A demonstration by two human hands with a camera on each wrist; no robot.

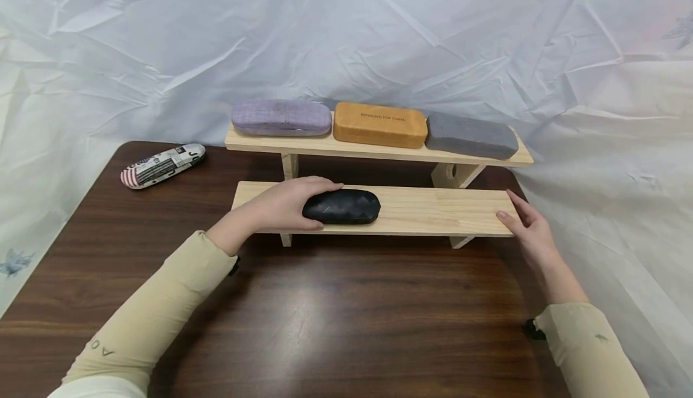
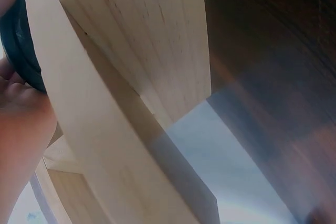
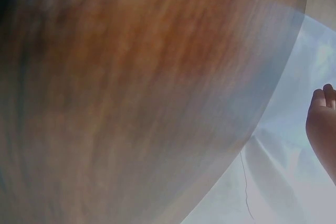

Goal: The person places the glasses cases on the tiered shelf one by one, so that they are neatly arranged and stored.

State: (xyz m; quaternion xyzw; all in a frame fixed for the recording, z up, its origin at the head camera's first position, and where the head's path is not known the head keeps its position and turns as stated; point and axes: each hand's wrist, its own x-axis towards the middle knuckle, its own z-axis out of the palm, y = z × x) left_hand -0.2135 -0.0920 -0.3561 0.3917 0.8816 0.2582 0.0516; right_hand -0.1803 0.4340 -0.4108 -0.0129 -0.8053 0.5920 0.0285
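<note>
A black glasses case (image 1: pixel 346 207) with a faceted surface lies on the lower board of a two-step wooden rack (image 1: pixel 433 208). My left hand (image 1: pixel 284 202) grips the case's left end, thumb along the front and fingers over the back. In the left wrist view, the dark case (image 2: pixel 22 35) shows beyond the board's edge, with the left hand (image 2: pixel 18 90) around it. At the lower board's right end, my right hand (image 1: pixel 533 229) holds the corner, its thumb on top and a finger at the back edge. The right wrist view shows only part of that hand (image 3: pixel 323 124).
On the rack's upper board sit a purple case (image 1: pixel 281 117), an orange-brown case (image 1: pixel 380 125) and a grey case (image 1: pixel 471 136). A newspaper-print case (image 1: pixel 162 166) lies on the dark wooden table (image 1: pixel 346 314) at the left. White sheeting (image 1: pixel 346 31) hangs behind.
</note>
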